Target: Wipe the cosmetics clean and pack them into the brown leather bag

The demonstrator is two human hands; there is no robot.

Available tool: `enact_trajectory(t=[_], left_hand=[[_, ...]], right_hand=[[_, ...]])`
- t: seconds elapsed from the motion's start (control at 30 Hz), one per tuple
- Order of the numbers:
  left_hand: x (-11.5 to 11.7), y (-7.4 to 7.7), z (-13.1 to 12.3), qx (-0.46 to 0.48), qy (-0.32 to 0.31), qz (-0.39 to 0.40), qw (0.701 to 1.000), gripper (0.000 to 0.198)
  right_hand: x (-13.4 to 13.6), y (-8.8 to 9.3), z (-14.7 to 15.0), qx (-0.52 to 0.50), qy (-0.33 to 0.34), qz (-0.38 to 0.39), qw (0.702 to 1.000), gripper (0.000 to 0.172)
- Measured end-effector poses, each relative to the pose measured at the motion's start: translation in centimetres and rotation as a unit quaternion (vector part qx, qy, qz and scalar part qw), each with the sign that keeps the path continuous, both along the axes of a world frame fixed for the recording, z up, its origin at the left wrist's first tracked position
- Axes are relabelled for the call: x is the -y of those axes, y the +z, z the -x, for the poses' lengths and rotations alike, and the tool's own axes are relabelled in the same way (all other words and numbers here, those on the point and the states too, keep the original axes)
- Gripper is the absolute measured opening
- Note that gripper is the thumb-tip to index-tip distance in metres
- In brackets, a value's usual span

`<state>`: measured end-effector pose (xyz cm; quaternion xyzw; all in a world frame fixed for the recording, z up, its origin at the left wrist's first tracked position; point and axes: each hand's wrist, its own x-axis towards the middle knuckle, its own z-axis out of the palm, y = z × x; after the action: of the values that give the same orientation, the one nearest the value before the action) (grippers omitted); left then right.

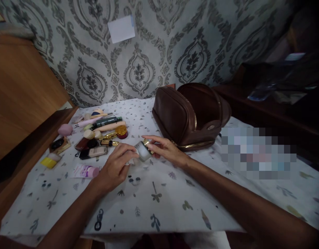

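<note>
Above the middle of the table, a small frosted glass jar (143, 152) with a gold cap (148, 145) is tilted between my two hands. My right hand (167, 150) grips it at the gold cap, thumb and fingers around that end. Curled at the jar's other end is my left hand (116, 167), its fingers closed on a thin white piece like a wipe (133, 158) that touches the glass. Just left of my left hand lie a foundation bottle (97, 152) with a black cap and a white and purple tube (86, 171).
A brown zipped bag (175, 110) stands unzipped behind my right hand. Cosmetics cluster at the left, including an amber jar (121, 131), a dark green tube (107, 121), a pink sponge (65, 130) and a yellow-capped item (49, 162). A blurred-out patch (258, 154) covers the table's right.
</note>
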<state>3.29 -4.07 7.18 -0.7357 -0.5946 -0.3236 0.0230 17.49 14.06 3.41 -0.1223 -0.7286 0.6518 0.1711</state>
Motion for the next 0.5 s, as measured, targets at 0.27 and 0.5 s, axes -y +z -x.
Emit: enact_trajectory(t=[0.27, 0.5], left_hand=[[0.19, -0.19, 0.76, 0.042, 0.041, 0.029, 0.998, 0.042], [-0.10, -0.78, 0.69, 0.040, 0.049, -0.011, 0.998, 0.044]], right_hand=[[-0.12, 1.02, -0.61, 0.025, 0.038, 0.066, 0.997, 0.066], [0.58, 0.66, -0.44, -0.013, 0.039, 0.010, 0.999, 0.065]])
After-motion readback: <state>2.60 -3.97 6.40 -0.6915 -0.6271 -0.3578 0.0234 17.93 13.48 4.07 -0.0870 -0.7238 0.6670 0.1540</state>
